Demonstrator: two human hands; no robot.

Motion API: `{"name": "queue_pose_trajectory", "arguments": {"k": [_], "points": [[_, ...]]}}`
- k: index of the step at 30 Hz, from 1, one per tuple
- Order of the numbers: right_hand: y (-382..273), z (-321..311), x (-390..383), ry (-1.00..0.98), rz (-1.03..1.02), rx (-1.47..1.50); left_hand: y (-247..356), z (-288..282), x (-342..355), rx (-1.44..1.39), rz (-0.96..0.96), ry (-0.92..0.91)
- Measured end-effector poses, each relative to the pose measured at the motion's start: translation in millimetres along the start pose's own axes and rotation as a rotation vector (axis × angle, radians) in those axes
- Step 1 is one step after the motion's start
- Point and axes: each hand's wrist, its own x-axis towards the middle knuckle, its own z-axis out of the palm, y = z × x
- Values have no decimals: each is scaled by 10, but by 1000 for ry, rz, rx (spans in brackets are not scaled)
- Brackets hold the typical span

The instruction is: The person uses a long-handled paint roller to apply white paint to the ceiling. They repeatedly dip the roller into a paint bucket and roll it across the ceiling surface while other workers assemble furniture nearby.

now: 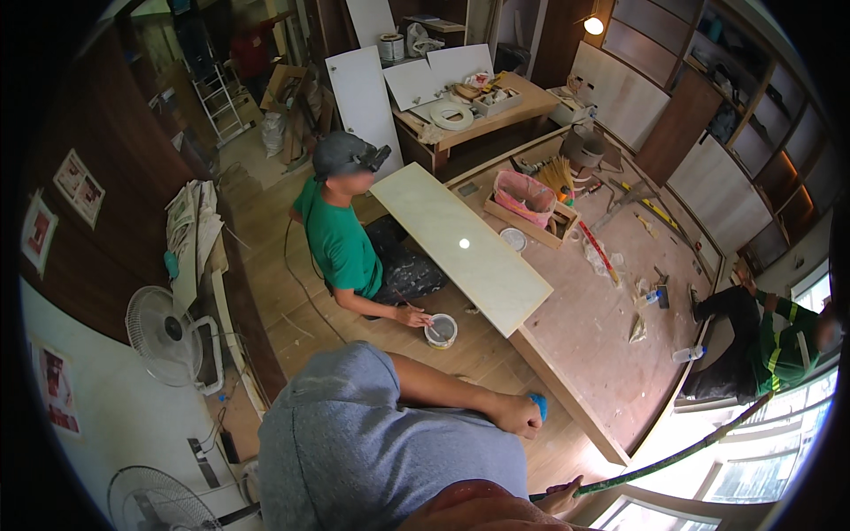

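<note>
My left arm, in a grey sleeve, reaches forward. My left hand (517,416) is closed in a fist with a small bright blue thing (539,405) at its fingers, its kind unclear. At the lower edge my right hand (560,499), partly hidden, closes around the near end of a long green-flecked pole (682,457). This pole slants up to the right, toward a seated person. Ahead of my left hand, a large pale panel (460,248) lies partly over the edge of a dusty low platform (575,389).
A person in a green shirt (341,239) sits beside the panel, one hand at a paint bucket (440,331). At right sits another person (779,354). The platform bears a pink-lined container (524,196), a red level (599,252) and bottles. Fans (166,334) stand left.
</note>
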Motion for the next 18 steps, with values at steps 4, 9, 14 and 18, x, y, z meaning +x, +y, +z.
{"name": "queue_pose_trajectory", "arguments": {"k": [4,9,14,18], "points": [[-40,30,-46,-50,-58,53,17,-43,11,-9,-14,-12],[-3,67,11,-86,-62,94,-7,-45,50,-26,-4,-6],[16,106,161,-94,-59,87,-32,-55,153,0,-4,1],[-100,43,124,-83,-21,78,6,-21,230,13,-4,-16]]}}
